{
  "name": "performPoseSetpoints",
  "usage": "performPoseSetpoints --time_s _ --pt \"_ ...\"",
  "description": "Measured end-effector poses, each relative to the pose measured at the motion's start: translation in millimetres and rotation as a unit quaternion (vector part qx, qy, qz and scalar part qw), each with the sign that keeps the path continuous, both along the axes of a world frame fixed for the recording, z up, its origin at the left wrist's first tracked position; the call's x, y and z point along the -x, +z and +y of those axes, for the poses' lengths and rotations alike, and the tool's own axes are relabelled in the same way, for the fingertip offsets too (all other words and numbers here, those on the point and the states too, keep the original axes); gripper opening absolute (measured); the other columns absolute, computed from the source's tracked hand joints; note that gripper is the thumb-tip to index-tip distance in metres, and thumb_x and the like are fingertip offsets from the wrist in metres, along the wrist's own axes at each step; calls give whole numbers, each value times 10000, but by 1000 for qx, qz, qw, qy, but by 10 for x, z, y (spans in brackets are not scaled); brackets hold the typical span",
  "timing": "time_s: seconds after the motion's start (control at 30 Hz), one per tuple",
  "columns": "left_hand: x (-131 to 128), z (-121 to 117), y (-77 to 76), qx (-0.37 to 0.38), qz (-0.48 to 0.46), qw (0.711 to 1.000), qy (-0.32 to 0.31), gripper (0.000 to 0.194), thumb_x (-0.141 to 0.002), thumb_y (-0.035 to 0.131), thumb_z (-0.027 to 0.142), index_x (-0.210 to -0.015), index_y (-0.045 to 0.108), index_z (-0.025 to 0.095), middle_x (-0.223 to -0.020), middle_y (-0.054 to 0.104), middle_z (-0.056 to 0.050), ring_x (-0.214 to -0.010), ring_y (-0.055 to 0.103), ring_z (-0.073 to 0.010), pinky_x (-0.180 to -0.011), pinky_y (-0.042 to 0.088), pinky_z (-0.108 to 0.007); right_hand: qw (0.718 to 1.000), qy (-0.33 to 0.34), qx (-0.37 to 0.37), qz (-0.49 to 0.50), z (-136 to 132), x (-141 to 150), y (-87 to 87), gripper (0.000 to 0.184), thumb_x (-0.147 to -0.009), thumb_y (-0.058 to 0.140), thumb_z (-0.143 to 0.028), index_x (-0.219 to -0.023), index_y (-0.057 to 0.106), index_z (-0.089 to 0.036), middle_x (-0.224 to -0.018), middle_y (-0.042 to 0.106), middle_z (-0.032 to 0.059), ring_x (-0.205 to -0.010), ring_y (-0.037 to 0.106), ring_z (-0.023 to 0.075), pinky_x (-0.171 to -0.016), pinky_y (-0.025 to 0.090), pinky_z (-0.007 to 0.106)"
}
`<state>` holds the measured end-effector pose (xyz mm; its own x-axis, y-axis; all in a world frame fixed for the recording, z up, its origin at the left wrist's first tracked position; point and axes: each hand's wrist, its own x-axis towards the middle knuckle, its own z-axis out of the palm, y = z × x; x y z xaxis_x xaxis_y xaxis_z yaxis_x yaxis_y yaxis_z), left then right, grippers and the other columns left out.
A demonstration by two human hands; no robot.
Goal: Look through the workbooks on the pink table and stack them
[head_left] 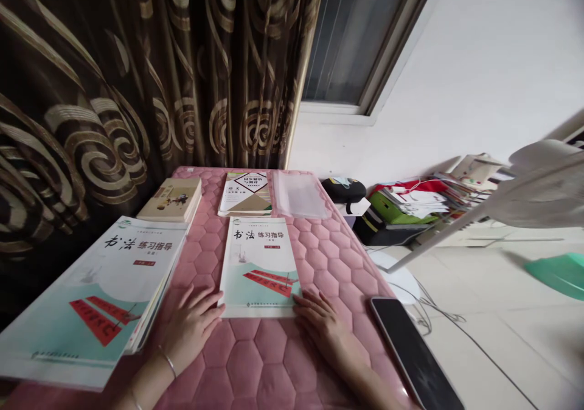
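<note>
Pink quilted counter (255, 361) is carrying a thick stack of teal-and-white paper workbooks (91, 294) at left and a single matching paperback workbook (258, 264) lying flat mid-counter, the open left hand (189, 328) and open right hand (322, 328) resting unclenched against its bottom corners, grasping nothing.
</note>
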<state>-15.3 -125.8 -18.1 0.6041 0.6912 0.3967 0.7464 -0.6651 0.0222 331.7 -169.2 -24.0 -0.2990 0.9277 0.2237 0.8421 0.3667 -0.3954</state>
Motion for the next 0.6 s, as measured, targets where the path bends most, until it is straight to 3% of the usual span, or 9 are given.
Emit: performPoseSetpoints --time_s 0.13,0.4,0.6 --pt "2 -5 24 24 -5 1000 5 247 -899 544 260 -1059 708 351 -1216 685 29 -1125 611 -194 -1056 409 -473 1000 -3 12 20 -6 -110 -18 300 -944 500 -260 -1185 674 -303 -1301 621 23 -1312 481 234 -1125 368 512" --pt "-53 -33 54 5 -3 1000 14 255 -889 529 227 -1031 707 341 -1201 689 32 -1125 606 -205 -1041 415 -495 999 -4 37 25 16 -120 -46 304 -955 476 -267 -1174 685 -296 -1313 610 15 -1352 427 253 -1119 367 537" --pt "-164 -61 85 16 -20 999 45 221 -856 525 207 -950 704 296 -1178 691 6 -1152 583 -249 -1047 379 -572 999 -12 20 27 -12 -80 22 335 -934 460 -216 -1179 680 -277 -1306 620 16 -1380 385 239 -1105 400 496"
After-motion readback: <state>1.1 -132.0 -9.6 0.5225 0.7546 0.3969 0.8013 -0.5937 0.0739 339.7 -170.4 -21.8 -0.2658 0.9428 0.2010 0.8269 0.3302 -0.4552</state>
